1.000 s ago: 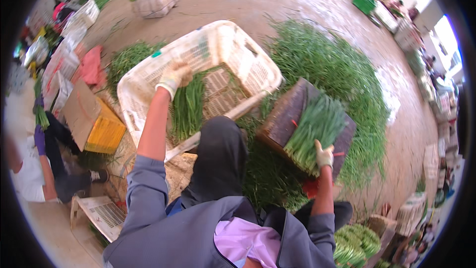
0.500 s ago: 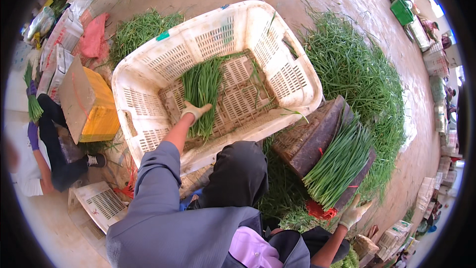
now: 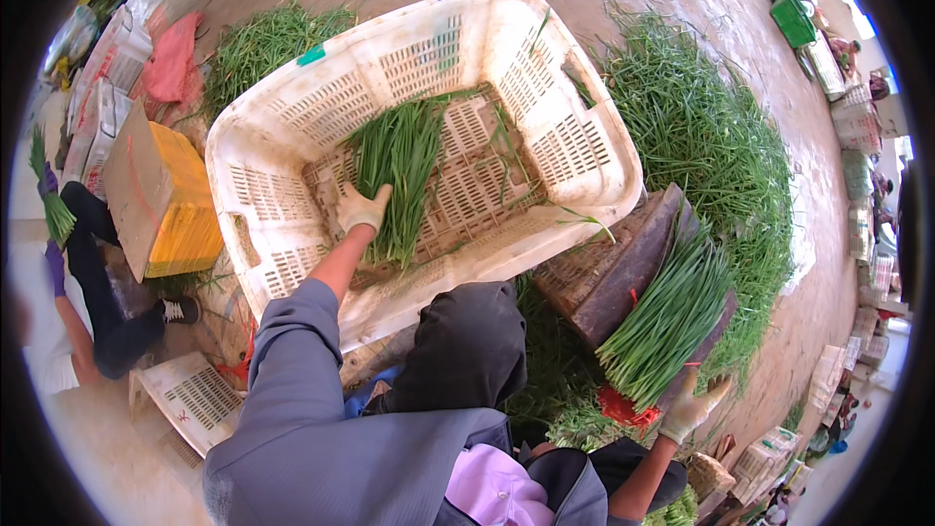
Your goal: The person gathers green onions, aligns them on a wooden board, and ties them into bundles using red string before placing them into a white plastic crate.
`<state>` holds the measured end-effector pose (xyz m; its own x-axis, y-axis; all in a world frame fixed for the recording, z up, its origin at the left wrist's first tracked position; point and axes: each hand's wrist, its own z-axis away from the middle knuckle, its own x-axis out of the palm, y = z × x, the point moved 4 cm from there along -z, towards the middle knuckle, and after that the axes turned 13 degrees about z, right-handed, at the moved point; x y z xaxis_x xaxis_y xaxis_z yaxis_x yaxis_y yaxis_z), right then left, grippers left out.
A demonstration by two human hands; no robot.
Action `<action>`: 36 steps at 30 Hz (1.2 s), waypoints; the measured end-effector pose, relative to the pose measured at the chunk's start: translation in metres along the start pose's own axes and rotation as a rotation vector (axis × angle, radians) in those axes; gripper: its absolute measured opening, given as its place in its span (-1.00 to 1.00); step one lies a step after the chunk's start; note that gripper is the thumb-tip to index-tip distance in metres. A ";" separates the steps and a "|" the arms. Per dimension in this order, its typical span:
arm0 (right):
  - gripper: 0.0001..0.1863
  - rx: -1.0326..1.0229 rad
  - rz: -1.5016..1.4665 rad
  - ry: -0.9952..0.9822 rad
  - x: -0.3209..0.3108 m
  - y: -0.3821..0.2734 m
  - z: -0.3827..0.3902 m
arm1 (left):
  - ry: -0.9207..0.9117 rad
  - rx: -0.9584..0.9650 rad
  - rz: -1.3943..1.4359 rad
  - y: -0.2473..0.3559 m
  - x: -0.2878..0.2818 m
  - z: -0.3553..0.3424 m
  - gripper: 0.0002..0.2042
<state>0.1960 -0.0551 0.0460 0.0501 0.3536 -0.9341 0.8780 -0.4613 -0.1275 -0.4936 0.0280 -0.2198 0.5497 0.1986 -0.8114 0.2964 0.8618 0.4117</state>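
- Standing open with fingers apart, my pale-gloved right hand (image 3: pixel 693 407) is just beside the near end of a thick bundle of long green stalks (image 3: pixel 665 317); I cannot tell whether the fingertips touch it.
- That bundle lies on a dark, flat-topped block with a brown side (image 3: pixel 596 268), ahead of my right hand and to its left; its long axis slants from near left to far right, and my right hand is much the nearer.
- My pale-gloved left hand (image 3: pixel 363 207) rests at the left flank of a loose bunch of green stalks (image 3: pixel 401 161), open, thumb parted from the fingers; what lies under the palm is hidden.
- This bunch is on the floor of a large off-white plastic crate with slotted walls (image 3: pixel 321 102), its long axis running away from me.
- Beyond the block spreads a broad heap of loose green stalks (image 3: pixel 721 166).
- Off to my left, a co-worker's purple-gloved hand (image 3: pixel 55 268) shows, the person cut off by the dark rim; distant stacks on the right are too small to make out.
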 end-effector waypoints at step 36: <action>-0.28 0.011 -0.545 -0.131 -0.016 -0.070 0.005 | -0.806 -0.515 0.779 -0.062 -0.042 -0.032 -0.85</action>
<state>0.1314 -0.0329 0.0684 -0.4700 0.4395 -0.7655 0.7552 -0.2487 -0.6065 -0.5603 -0.0187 -0.2249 0.8205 0.5543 0.1397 -0.5678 0.7620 0.3114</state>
